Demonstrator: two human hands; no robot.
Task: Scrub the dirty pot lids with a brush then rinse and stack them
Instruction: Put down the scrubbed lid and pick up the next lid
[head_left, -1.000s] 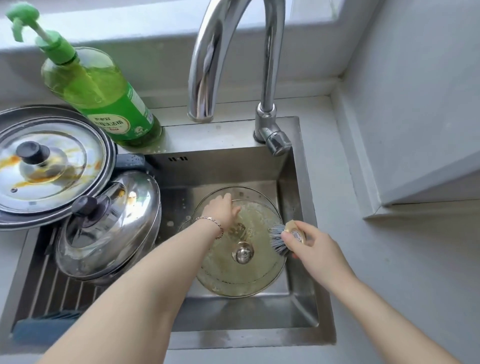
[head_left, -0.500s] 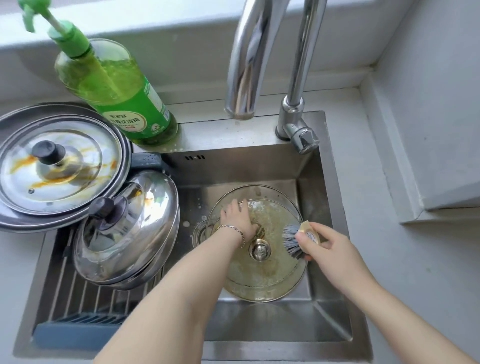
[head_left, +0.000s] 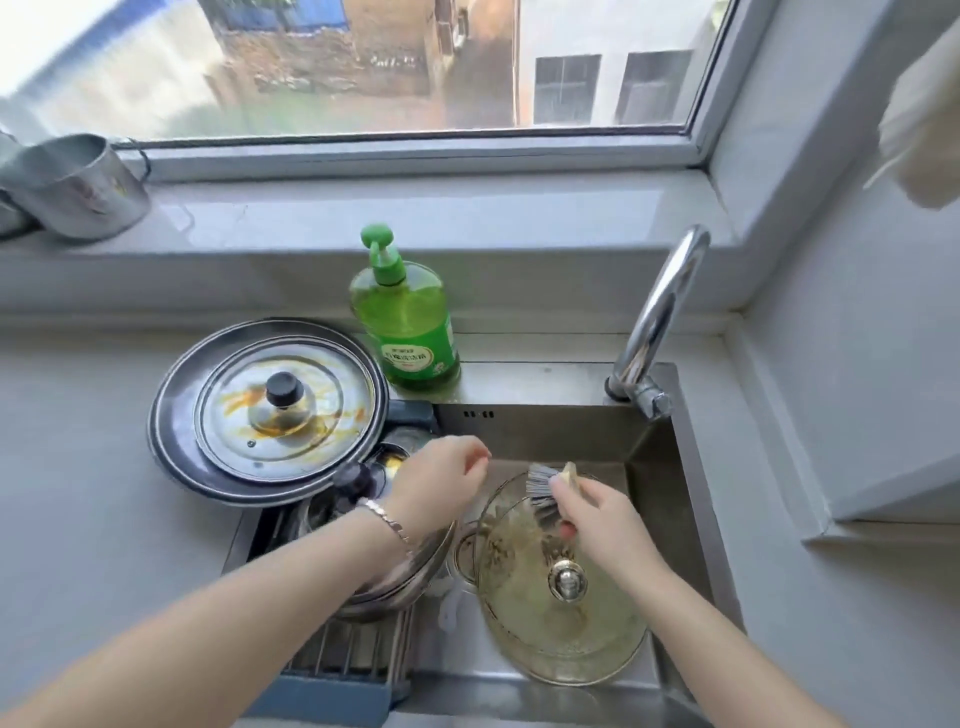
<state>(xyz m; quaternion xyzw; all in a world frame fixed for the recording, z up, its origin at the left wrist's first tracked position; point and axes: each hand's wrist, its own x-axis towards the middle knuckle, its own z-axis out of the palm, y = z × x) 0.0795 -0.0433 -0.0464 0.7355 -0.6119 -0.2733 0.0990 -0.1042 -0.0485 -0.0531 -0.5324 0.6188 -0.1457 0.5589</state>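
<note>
A greasy glass lid (head_left: 561, 629) lies knob-up in the sink (head_left: 662, 493). Over its far rim the right hand (head_left: 597, 519) grips a dish brush (head_left: 543, 486). The left hand (head_left: 441, 483) hovers above a domed steel lid (head_left: 410, 577), fingers loosely curled, holding nothing. Beyond, a sauce-streaked lid (head_left: 291, 415) lies beside a green soap bottle (head_left: 408, 332).

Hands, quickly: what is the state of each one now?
Left hand: open, holding nothing.
Right hand: gripping the grey-bristled wooden scrub brush.
</note>
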